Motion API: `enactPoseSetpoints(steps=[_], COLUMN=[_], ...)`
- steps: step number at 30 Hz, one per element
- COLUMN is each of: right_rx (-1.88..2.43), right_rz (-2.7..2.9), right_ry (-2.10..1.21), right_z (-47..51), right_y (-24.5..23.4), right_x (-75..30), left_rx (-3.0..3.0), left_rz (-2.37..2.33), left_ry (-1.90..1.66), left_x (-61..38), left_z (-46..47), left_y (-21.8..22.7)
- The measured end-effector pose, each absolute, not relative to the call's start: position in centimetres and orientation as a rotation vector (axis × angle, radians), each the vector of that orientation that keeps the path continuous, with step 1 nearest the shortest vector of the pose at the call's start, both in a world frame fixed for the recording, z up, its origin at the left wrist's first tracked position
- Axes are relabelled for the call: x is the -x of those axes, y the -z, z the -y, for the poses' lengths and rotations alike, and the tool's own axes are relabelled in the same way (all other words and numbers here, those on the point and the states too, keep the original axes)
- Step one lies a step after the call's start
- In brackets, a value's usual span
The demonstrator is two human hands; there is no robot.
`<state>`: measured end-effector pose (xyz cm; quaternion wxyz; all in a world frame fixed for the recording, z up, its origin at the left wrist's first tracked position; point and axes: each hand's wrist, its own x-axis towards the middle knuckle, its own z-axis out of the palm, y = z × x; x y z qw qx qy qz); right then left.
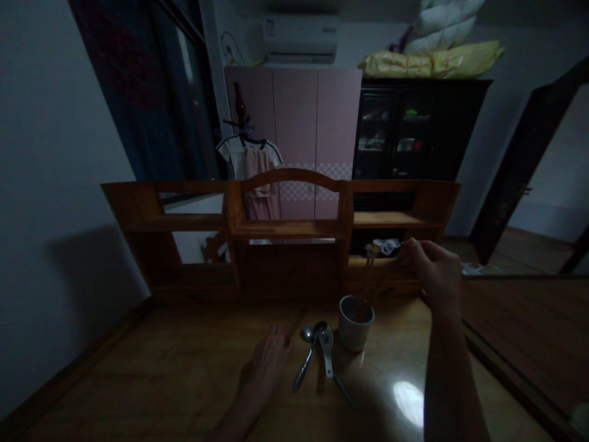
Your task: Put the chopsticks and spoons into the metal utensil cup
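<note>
The right hand [435, 270] is pinching a slender brown stick [381, 280] slanting into a round, pale cup [352, 334] toward the tabletop's [184, 356] back right corner. The left hand [270, 356], its grip indiscernible, is lying against a thin rod [297, 324].

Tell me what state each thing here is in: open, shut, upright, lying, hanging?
Cup, upright, sticks inside
Spoons, lying on the table
Left hand, low, at a thin stick; grip unclear
Right hand, raised, pinched; what it holds unclear
Wardrobe, doors shut
Black cabinet, doors shut
Room door, open
Clothes, hanging
Air conditioner, on or off unclear
</note>
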<state>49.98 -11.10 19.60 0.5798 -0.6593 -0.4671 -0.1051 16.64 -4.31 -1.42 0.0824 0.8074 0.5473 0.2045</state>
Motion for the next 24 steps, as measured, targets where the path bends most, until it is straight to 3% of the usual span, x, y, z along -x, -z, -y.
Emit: enactPoseSetpoints(steps=[9, 13, 18, 24], right_rx=[1.499, 1.379, 1.311, 1.163], right_rz=[1.155, 1.359, 1.822, 1.989], right_ry=[0.272, 0.034, -0.498, -0.613], right_z=[11.3, 10.0, 8.1, 7.3], right_y=[-21.5, -21.0, -18.1, -16.5], right_x=[-45.6, -41.6, -37.0, -34.5], left_rx=[-1.983, -1.858, -1.832, -1.955], left_rz=[-1.423, -1.369, -1.351, -1.192], left_ry=[-1.019, -1.283, -1.363, -1.257], left_x=[-17.7, -17.9, -17.5, -17.4], left_z=[3.5, 4.0, 4.8, 5.3], left_y=[-0.6, -1.3, -1.6, -1.6])
